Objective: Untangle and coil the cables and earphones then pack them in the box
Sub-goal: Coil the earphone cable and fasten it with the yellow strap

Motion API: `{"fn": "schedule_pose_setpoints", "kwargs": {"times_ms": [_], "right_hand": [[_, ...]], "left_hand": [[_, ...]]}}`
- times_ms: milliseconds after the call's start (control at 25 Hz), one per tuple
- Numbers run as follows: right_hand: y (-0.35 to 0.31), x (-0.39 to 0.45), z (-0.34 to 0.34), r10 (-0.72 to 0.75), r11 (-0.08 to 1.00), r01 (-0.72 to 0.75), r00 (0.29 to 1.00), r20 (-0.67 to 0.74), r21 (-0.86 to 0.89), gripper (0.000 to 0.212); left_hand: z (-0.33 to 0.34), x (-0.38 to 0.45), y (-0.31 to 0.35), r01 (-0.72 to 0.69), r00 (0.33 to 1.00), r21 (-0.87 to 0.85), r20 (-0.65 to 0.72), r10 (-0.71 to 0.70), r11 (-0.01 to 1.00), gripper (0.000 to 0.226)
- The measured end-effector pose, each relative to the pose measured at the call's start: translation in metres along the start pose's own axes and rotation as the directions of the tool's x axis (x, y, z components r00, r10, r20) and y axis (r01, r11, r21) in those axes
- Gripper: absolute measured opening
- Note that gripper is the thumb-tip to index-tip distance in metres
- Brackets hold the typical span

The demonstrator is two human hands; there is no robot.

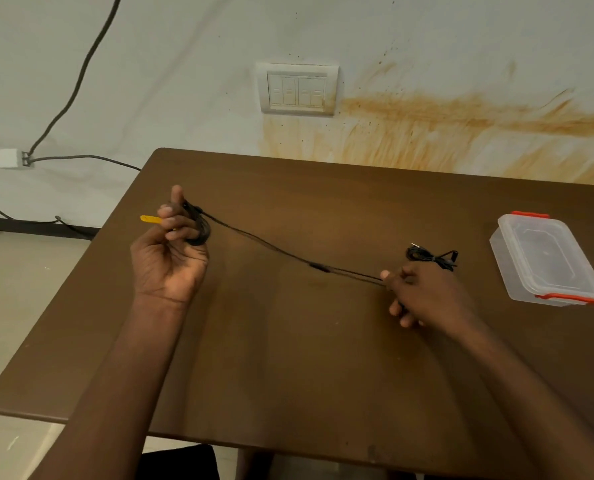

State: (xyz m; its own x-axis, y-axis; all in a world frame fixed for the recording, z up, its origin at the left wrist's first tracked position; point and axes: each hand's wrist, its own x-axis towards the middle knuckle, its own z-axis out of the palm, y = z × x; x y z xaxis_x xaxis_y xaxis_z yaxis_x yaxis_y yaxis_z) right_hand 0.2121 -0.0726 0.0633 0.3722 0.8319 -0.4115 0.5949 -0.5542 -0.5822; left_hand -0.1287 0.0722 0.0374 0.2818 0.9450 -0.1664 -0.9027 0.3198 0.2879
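Note:
My left hand (172, 252) is raised above the left of the brown table (288, 358), with black earphone cable (264, 242) wound in loops round its fingers. A yellow strip (151, 220) sticks out to the left of those fingers. From the loops the cable runs taut to my right hand (423, 296), which pinches the two thin strands just past the small inline remote (321, 267). A second black cable (432, 258), coiled and tied in the middle, lies on the table just behind my right hand. The clear plastic box (548, 259) with red clips stands shut at the right.
The table's far edge meets a stained white wall with a switch plate (297, 89). Dark wall cables and a white adapter (8, 157) are at the left, off the table. The floor lies beyond the left table edge.

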Motion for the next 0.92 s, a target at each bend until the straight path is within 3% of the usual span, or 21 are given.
{"fn": "schedule_pose_setpoints", "kwargs": {"times_ms": [40,160,320,480,600,720,840,920], "right_hand": [[-0.002,-0.001,0.002,-0.017,0.987,0.009,0.999,-0.052,-0.159,0.025],[-0.008,-0.004,0.009,-0.049,0.874,-0.032,0.987,-0.153,-0.485,0.030],[-0.025,-0.017,0.017,-0.093,0.796,-0.096,0.956,-0.277,-0.598,0.037],[-0.050,-0.027,0.025,-0.223,0.844,0.013,0.918,-0.328,-0.536,0.031],[-0.065,-0.020,0.040,-0.457,0.872,0.339,0.822,-0.340,-0.352,0.035],[-0.081,-0.016,0.062,-0.636,0.756,0.639,0.668,-0.387,-0.139,0.048],[-0.090,-0.012,0.072,-0.715,0.668,0.741,0.615,-0.332,-0.066,0.062],[-0.087,-0.006,0.076,-0.751,0.619,0.785,0.596,-0.282,0.010,0.060]], "left_hand": [[0.007,-0.004,-0.005,0.035,0.999,-0.073,0.032,-0.033,0.997,0.042],[0.021,-0.012,-0.018,0.109,0.992,-0.027,0.073,-0.106,0.994,0.036],[0.030,-0.018,-0.024,0.193,0.967,0.117,0.148,-0.209,0.974,0.035],[0.038,-0.027,-0.027,0.134,0.979,0.266,0.116,-0.170,0.954,0.040],[0.045,-0.035,-0.033,0.107,0.973,0.409,0.144,-0.180,0.906,0.035],[0.050,-0.042,-0.047,0.145,0.951,0.594,0.136,-0.277,0.791,0.032],[0.050,-0.044,-0.058,0.168,0.908,0.703,0.163,-0.386,0.691,0.032],[0.047,-0.044,-0.060,0.182,0.877,0.727,0.185,-0.444,0.662,0.035]]}}
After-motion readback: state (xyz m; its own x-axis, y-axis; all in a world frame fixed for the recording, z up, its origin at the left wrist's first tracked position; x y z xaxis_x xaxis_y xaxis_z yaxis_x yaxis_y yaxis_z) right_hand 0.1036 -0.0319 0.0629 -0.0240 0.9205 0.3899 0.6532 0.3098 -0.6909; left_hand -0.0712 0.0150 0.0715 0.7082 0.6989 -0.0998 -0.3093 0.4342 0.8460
